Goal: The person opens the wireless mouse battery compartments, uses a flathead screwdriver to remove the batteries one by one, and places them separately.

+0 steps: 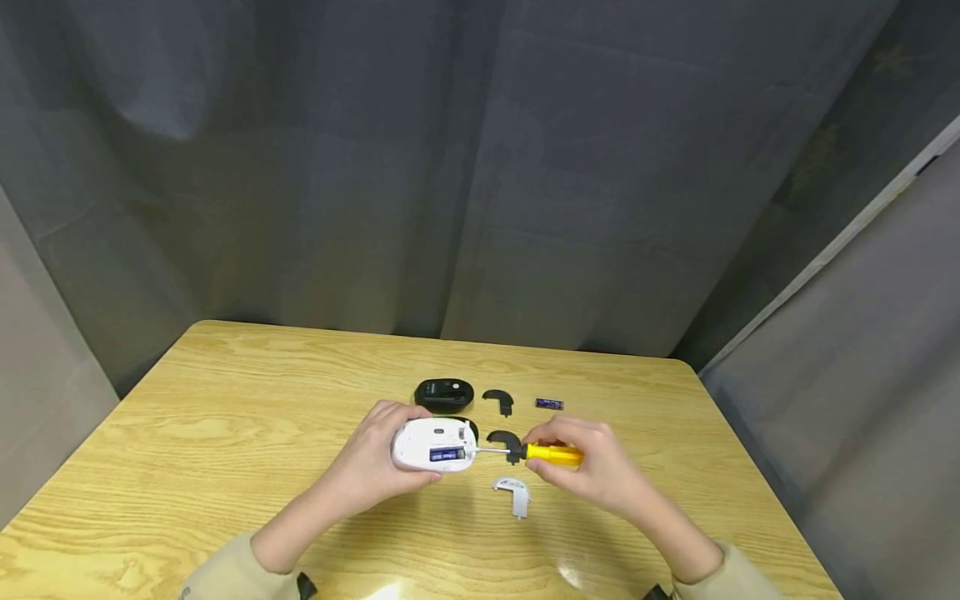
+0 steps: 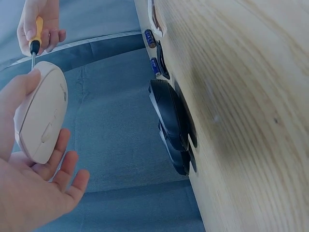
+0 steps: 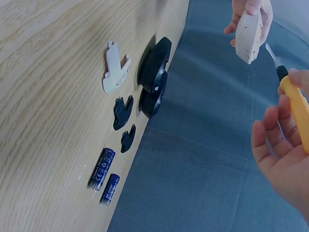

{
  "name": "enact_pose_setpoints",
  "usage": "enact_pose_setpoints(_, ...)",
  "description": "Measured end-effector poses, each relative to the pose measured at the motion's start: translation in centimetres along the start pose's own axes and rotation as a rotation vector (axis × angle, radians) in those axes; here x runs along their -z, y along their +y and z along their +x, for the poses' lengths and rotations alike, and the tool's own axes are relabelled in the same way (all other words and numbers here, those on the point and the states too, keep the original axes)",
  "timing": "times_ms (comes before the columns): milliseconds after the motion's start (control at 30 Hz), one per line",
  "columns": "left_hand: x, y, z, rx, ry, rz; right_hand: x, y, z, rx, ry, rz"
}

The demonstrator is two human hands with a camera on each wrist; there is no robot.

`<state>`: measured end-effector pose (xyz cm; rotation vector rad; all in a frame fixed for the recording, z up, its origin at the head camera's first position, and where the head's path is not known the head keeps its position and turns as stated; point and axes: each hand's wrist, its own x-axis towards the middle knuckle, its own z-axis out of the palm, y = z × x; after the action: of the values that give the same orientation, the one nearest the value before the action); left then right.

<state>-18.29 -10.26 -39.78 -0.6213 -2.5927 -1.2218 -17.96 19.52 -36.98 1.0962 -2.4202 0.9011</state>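
My left hand [image 1: 375,454] grips a white computer mouse [image 1: 412,446] above the table, its underside facing up in the head view. A blue battery [image 1: 447,454] lies in its uncovered battery slot. My right hand [image 1: 600,468] holds a screwdriver by its yellow handle [image 1: 557,455], black near the shaft. The metal shaft [image 3: 273,55] points at the mouse, its tip right at the end of the slot in the head view. A white battery cover [image 1: 517,498] lies on the table below the screwdriver. The left wrist view shows the smooth top of the white mouse [image 2: 43,118].
Behind the white mouse sit two black mice, one at the back [image 1: 444,396] and one partly hidden [image 3: 153,65]. Two black battery covers [image 1: 504,402] [image 3: 122,113] lie right of them. Two blue batteries [image 3: 101,169] [image 3: 110,189] lie farther right on the wooden table [image 1: 262,400].
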Motion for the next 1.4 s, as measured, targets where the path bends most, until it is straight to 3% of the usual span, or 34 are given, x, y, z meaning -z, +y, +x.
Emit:
enact_pose_setpoints(833,-0.1,0.1,-0.1,-0.06,-0.027,0.041,0.1,-0.4,0.5,0.021,-0.096,-0.053)
enact_pose_setpoints(1200,0.0,0.2,-0.1,-0.089,-0.026,0.056,0.4,-0.7,1.1,0.091,-0.133,-0.13)
enact_pose_setpoints(1400,0.0,0.3,-0.2,-0.123,-0.033,0.081,0.5,-1.3,1.5,0.168,-0.136,-0.209)
